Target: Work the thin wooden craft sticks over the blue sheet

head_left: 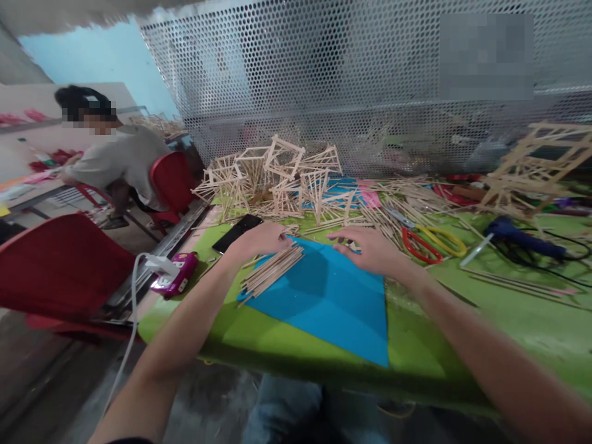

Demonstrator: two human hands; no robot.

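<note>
A bundle of thin wooden sticks (272,271) lies slantwise on the left part of a blue sheet (342,302). My left hand (261,240) is just above the far end of these sticks, its fingers curved with a small gap before the thumb; nothing shows in its grasp. Across the sheet's far edge, my right hand (367,248) hovers with bent fingers apart and holds nothing visible. Beyond both hands stands a pile of small frames glued from wooden sticks (282,166). A black phone (238,233) lies partly behind my left hand.
Red-and-yellow-handled scissors (420,243) and a blue glue gun (527,239) with a cable lie right. A purple power strip (178,274) sits at the left edge of the green table (430,357). Perforated metal (296,80) closes the back. A person (120,154) sits left, near red chairs (65,265).
</note>
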